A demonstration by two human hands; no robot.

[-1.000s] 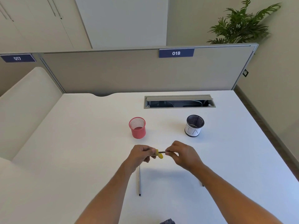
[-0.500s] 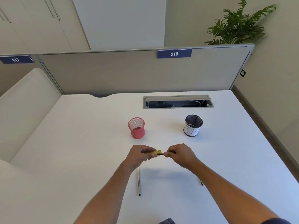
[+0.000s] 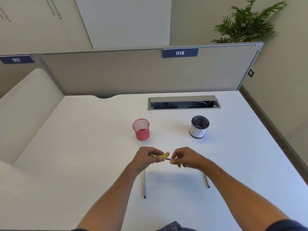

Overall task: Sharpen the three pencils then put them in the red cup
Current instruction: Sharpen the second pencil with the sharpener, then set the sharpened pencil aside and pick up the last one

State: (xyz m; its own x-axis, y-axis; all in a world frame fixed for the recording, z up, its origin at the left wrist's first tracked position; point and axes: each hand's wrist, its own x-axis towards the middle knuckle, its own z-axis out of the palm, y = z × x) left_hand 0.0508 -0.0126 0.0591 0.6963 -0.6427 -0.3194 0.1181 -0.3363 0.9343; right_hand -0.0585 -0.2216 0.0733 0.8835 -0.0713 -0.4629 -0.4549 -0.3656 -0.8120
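Over the white desk [image 3: 83,147], the left hand [image 3: 146,158] is pinching a small yellow plastic sharpener [image 3: 165,156] while the right hand [image 3: 186,158] is gripping a thin dark pencil [image 3: 168,158] whose tip is sitting in the sharpener, the two hands nearly meeting in front of the red mesh cup [image 3: 141,130]. Two more dark pencils are lying flat on the desk, one [image 3: 144,184] beneath the left wrist and the other [image 3: 207,180] partly hidden under the right wrist. A black mesh cup with a white paper band [image 3: 199,127] is standing to the right of the red one.
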